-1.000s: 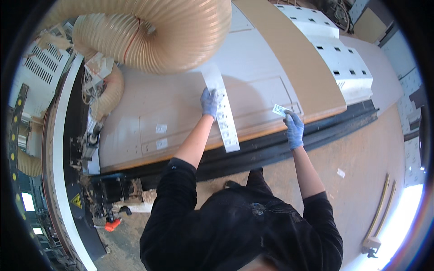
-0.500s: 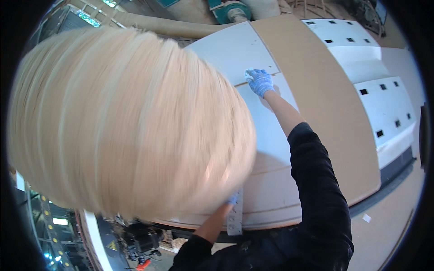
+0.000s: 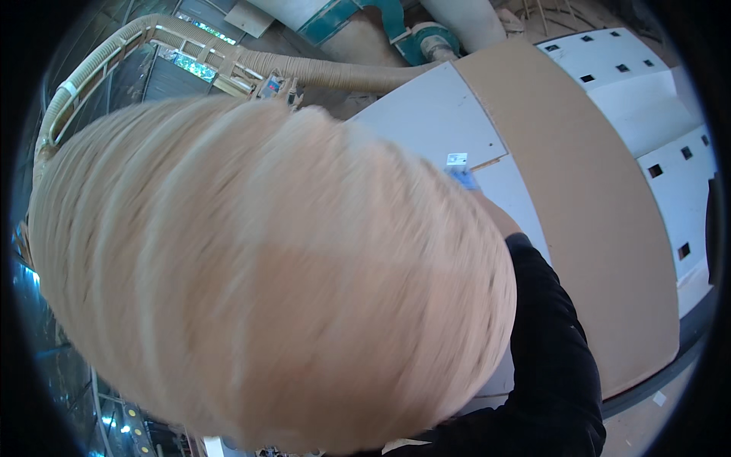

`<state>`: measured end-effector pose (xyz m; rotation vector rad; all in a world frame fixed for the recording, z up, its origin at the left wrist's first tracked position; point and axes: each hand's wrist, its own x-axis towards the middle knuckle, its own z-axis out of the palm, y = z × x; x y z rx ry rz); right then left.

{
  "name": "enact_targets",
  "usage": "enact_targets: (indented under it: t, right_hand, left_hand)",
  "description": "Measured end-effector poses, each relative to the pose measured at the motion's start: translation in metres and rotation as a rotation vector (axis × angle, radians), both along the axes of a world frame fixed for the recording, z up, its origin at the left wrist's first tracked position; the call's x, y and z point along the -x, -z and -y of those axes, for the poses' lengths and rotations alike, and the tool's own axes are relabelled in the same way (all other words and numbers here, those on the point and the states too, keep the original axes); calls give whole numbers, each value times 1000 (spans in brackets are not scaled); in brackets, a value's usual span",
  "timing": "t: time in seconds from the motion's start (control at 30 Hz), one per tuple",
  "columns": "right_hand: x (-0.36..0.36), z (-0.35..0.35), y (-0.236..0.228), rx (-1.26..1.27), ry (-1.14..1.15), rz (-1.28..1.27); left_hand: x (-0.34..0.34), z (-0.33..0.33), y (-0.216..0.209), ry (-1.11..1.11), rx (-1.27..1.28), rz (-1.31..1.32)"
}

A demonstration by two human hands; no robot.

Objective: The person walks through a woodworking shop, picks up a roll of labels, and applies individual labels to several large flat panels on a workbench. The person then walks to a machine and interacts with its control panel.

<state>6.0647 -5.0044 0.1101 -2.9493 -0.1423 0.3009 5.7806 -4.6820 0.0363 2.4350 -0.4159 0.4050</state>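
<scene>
A large beige ribbed hose, blurred and very near, covers the left and middle of the view. Past its right edge, part of my right hand shows in a blue glove, over the white panel. A small white printed label lies on the panel right at the hand's far side; whether the fingers touch it, I cannot make out. Most of that hand's fingers are behind the hose. My left hand is out of sight, with the hose across the place where it was.
A brown board lies along the panel's right. Beyond it are white panels with square dark holes. At the back stand a teal machine and a beige duct. A paper scrap is on the floor at lower right.
The hose has swung right and down across the view, covering my left hand and much of the right. The white label now shows flat beyond my right hand, where a whitish piece was at its fingers.
</scene>
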Motion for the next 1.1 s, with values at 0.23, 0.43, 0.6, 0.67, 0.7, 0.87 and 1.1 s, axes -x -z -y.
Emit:
enact_targets:
  t: [0.23, 0.43, 0.6, 0.67, 0.7, 0.87, 1.1]
  right_hand:
    - [233, -103, 48, -783, 226, 225]
    - [425, -185, 41, -1694, 193, 89]
    - [522, -261, 3, -1783, 231, -165]
    - [552, -284, -6, -1664, 201, -160]
    - [569, -298, -9, -1695, 215, -205]
    - [626, -318, -23, -1675, 219, -302]
    - [654, -328, -30, -1743, 252, -349]
  left_hand:
    - [-3, -14, -2, 43, 227, -91]
    - [60, -13, -49, 133, 987, -501]
    - [133, -62, -112, 123, 1274, -569]
    - [151, -93, -127, 79, 1328, -516]
    - [165, -113, -131, 54, 1353, -506]
    - [221, -163, -149, -20, 1362, -602]
    - [305, -183, -134, 128, 961, -769]
